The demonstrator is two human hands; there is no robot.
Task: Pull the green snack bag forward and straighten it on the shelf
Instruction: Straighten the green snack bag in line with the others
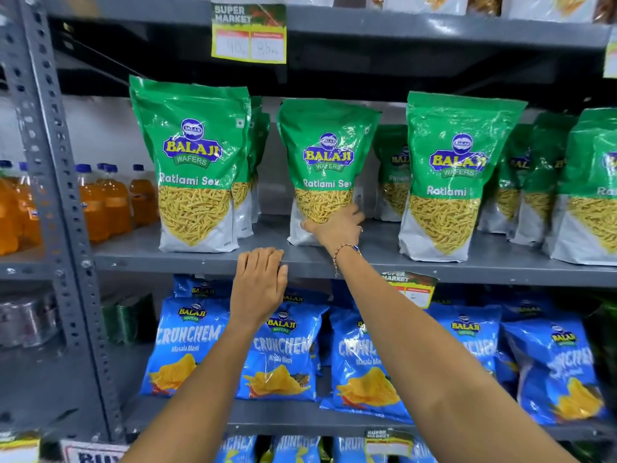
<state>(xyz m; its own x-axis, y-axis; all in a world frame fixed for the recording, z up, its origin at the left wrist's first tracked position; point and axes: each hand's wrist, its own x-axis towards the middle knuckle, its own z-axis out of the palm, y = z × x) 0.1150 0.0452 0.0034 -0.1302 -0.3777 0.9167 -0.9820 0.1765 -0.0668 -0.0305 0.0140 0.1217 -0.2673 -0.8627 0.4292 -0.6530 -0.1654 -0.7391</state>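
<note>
A green Balaji Ratlami Sev bag (325, 155) stands in the middle of the grey shelf (267, 260), set a little further back than the green bags on either side. My right hand (337, 225) grips the lower front of this bag, fingers wrapped across its bottom right part. My left hand (258, 285) rests on the shelf's front edge below and left of the bag, fingers curled over the lip and holding nothing.
Matching green bags stand at the left (193, 165) and right (457, 175), with more behind. Blue Crunchem bags (280, 349) fill the shelf below. Orange drink bottles (110, 205) sit beyond the perforated upright (60, 182). A price tag (248, 33) hangs overhead.
</note>
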